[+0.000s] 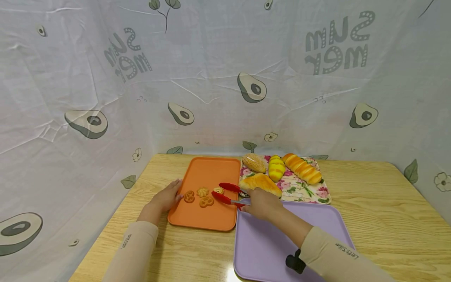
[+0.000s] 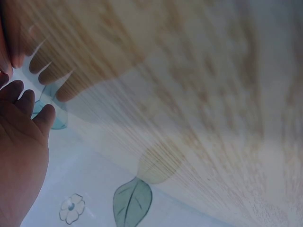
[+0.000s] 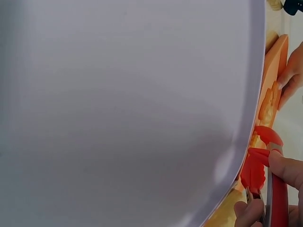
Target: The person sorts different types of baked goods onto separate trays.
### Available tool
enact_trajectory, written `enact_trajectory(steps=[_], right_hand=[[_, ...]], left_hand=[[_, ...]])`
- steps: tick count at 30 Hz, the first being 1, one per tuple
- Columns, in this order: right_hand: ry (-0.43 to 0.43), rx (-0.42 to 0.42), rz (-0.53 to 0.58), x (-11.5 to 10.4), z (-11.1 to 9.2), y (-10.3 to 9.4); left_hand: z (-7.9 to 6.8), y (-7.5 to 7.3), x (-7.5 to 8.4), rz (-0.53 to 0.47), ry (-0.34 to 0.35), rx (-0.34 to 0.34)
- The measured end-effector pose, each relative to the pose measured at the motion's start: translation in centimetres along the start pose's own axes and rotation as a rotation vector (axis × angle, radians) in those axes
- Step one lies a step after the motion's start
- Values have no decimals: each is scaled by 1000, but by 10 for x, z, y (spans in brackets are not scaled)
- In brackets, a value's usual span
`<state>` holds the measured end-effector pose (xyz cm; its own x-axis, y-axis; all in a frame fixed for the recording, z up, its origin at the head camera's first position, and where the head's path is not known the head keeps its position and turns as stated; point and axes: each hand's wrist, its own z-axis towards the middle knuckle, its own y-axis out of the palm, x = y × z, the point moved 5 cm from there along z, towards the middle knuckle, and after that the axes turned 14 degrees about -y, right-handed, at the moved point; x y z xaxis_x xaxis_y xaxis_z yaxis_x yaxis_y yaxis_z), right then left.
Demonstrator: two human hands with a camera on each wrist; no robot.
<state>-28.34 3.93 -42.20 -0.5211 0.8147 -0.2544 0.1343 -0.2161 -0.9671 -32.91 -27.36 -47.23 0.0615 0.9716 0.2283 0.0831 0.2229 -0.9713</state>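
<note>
My right hand (image 1: pixel 262 203) grips a pair of red-tipped metal tongs (image 1: pixel 225 199). Their spread tips stand on either side of a small light cookie (image 1: pixel 219 190) at the right part of the orange tray (image 1: pixel 215 172). Beside it on that tray lie a flower-shaped cookie (image 1: pixel 202 192) and two pretzel-shaped cookies (image 1: pixel 206 201). At the tray's left edge rests my left hand (image 1: pixel 167 197), its fingers extended along the rim. In the right wrist view the red tong heads (image 3: pixel 253 175) show past the purple tray's edge.
A purple tray (image 1: pixel 260 243) lies under my right forearm. Behind it, a floral tray (image 1: pixel 294 192) bears a seeded bun (image 1: pixel 254 162), a yellow bread (image 1: pixel 276 168), a long striped loaf (image 1: pixel 302 168) and a golden bread (image 1: pixel 260 183). Printed cloth (image 1: pixel 218 86) surrounds the wooden table (image 1: pixel 380 203).
</note>
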Motion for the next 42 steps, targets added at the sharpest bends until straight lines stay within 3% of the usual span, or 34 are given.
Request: enact_trajectory(steps=[12,23,37,42], right_hand=[[1,30,-7,2,-4,0],[-5,76,5,7,-13,-14],[-34,129,55,30,-45,-29],[-20,143,54,42,-58,-32]], left_hand=[[1,1,-1,3,-2,3],[-2,0,-1,-12,-19,-3],[-2,-1,2,-6,-14,9],[-2,-1,0,-49,-10,-9]])
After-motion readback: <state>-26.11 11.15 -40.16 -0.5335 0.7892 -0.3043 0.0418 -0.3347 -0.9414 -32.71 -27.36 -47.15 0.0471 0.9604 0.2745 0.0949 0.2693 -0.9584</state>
